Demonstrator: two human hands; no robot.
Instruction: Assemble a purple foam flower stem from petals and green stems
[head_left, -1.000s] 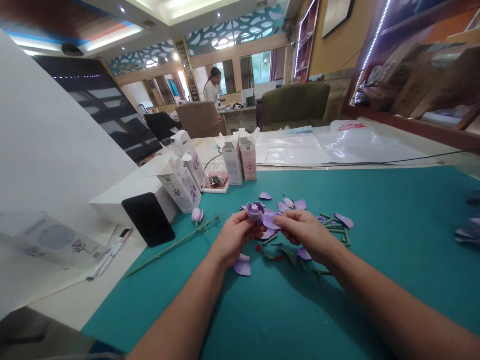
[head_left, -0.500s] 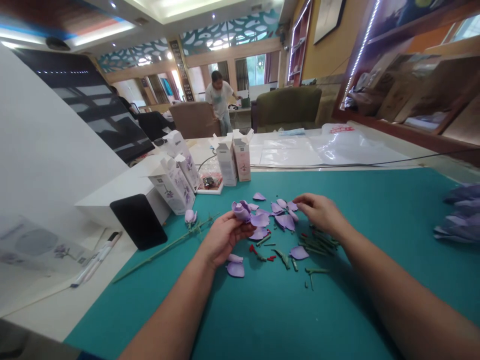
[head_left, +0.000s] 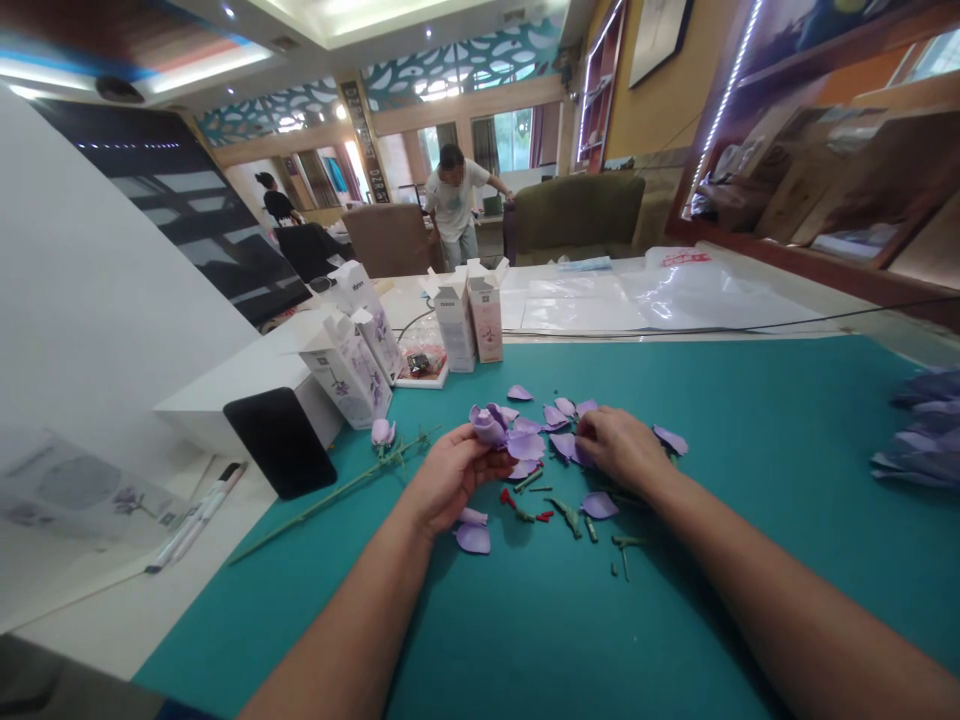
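My left hand is closed around a small purple flower with layered petals, held just above the teal mat. My right hand is beside it, fingers pinched on a loose purple petal. More purple petals lie scattered round both hands, among them one under my left wrist. Short green stem pieces and small red bits lie below my hands.
A finished bud on a long green stem lies left of my hands. Several open white cartons stand at the mat's back left, next to a black phone and pens. More purple pieces lie far right. People stand in the background.
My right hand reached out to the petals at the back, then came back toward the flower with a petal. The left hand kept the flower almost still.
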